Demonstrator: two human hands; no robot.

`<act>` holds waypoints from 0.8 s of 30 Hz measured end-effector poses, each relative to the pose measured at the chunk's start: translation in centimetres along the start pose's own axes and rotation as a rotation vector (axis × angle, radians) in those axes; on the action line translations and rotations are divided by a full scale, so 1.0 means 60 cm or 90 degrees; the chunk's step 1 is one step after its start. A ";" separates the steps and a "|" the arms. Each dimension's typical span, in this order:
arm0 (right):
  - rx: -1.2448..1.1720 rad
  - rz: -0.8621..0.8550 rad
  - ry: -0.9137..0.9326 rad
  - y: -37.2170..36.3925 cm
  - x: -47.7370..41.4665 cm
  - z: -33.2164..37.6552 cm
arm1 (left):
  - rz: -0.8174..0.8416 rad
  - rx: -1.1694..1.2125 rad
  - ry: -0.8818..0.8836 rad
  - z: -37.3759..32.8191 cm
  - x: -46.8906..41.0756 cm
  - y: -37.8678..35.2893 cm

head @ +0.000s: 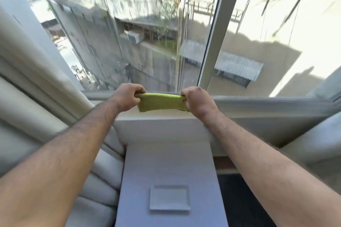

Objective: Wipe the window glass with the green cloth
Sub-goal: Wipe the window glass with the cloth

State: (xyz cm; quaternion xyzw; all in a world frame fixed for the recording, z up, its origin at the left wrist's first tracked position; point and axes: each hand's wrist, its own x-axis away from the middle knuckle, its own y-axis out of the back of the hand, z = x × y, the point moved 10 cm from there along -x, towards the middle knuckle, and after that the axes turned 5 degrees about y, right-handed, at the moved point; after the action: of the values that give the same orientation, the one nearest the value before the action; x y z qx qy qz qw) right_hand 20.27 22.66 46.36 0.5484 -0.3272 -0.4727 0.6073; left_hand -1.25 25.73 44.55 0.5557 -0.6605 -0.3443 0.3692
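Green cloth (pixel 162 104) is stretched flat between our two hands, folded into a narrow band and held just above the window sill (pixel 258 105), at the foot of the window glass (pixel 129 33). Our left hand (pixel 127 97) is pinched shut on the cloth's left end and our right hand (pixel 198 100) is clamped on its right end, so the fabric is taut between them. We cannot tell whether the cloth touches the pane; it seems to hang just near of it, low by the bottom rail. We judge that we are readying the cloth, not yet wiping. The glass shows streaks and drip marks down the left pane, left of the white mullion (pixel 214 29). The next move calls for gathering the cloth into one hand, lifting it to the streaked area and pressing it flat on the glass. Near us, a small square dish (pixel 169 197) sits on the grey ledge (pixel 166 162), well clear of the work.
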 end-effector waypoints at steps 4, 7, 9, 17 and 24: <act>0.029 -0.113 0.042 0.203 -0.034 0.039 | -0.121 0.075 -0.025 -0.088 0.017 0.202; 0.041 -0.207 0.075 0.345 -0.057 0.066 | -0.235 0.211 -0.049 -0.144 0.038 0.348; 0.058 -0.268 0.108 0.432 -0.069 0.089 | -0.303 0.319 -0.067 -0.172 0.055 0.437; 0.045 -0.460 0.202 0.697 -0.091 0.162 | -0.542 0.415 -0.148 -0.294 0.102 0.703; 0.097 -0.524 0.259 0.802 -0.137 0.156 | -0.691 0.224 -0.173 -0.368 0.101 0.853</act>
State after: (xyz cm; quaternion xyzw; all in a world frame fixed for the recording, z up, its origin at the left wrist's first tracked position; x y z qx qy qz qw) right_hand 19.26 24.63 96.03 0.7572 0.0095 -0.5320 0.3788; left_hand -7.25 26.20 100.29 0.8181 -0.3704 -0.4374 -0.0459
